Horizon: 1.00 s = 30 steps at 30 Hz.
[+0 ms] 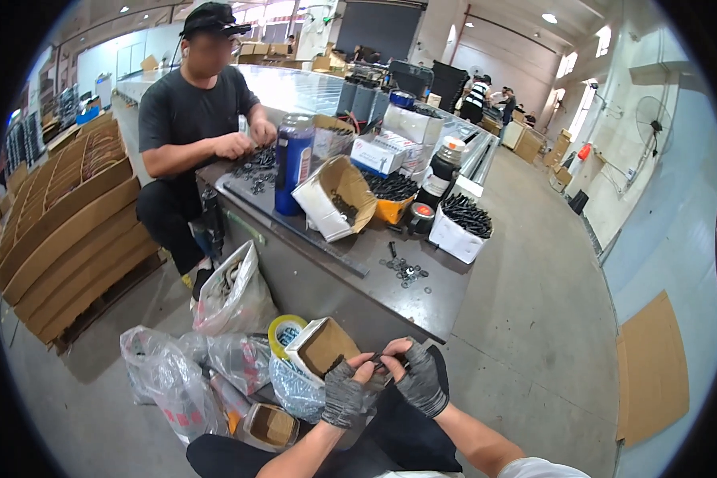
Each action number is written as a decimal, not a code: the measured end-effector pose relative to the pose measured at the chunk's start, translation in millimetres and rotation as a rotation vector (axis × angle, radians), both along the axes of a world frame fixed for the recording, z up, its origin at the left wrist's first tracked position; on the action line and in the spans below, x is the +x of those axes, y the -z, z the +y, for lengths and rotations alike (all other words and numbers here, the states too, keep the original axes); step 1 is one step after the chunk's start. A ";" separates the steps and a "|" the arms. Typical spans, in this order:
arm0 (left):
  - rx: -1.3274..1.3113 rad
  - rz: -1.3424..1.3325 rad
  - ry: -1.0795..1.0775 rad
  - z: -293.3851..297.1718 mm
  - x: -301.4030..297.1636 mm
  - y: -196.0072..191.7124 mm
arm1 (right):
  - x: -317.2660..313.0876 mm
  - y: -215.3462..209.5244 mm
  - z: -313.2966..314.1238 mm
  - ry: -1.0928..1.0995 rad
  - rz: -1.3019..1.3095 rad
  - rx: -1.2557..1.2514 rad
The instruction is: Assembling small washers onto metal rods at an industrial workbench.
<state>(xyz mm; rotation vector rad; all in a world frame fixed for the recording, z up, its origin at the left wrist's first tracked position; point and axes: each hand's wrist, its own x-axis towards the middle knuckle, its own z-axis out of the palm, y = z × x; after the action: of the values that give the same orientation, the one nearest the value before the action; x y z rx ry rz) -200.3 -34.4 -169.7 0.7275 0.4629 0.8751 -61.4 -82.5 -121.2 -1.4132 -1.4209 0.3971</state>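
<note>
My left hand [345,392] and my right hand [417,382], both in grey fingerless gloves, meet above my lap. Fingertips of both pinch a small dark bolt-like part [378,359]; its exact shape is mostly covered by the fingers. Just left of my left hand, a white-edged cardboard box [320,350] sits tilted with its opening toward me. On the table corner ahead lie loose washers [410,273] and a black bolt [393,249]. Farther back, a white box of black bolts [464,226] stands beside a tilted carton [336,199] with small dark parts inside.
The metal table [350,291] edge runs before me. Plastic bags [167,382], a roll of yellow tape [287,334] and a small open container [271,426] crowd the lower left. A blue canister [293,167] stands on the table; a co-worker [195,119] handles parts at its far left.
</note>
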 end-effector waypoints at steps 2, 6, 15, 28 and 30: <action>-0.077 -0.014 -0.057 0.2 4.2 10.9 | -3.2 -6.0 -1.1 0.020 -0.062 0.005; -0.067 0.006 -0.001 1.6 4.8 18.4 | 4.2 -10.2 -4.3 -0.030 0.202 -0.178; 0.012 0.164 0.087 0.5 1.0 -6.3 | 22.3 -23.6 -3.6 -0.074 0.377 -0.369; 0.230 0.316 0.055 5.1 1.9 7.8 | 20.4 -14.4 1.8 -0.044 0.497 -0.402; 0.181 0.271 0.061 2.8 3.5 6.9 | 21.7 -1.4 0.0 -0.027 0.226 -0.314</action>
<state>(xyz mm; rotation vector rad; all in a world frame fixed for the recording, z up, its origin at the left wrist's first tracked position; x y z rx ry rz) -196.8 -31.6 -176.6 1.0288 0.6036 0.7708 -39.7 -82.5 -119.7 -1.5426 -1.2308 0.8001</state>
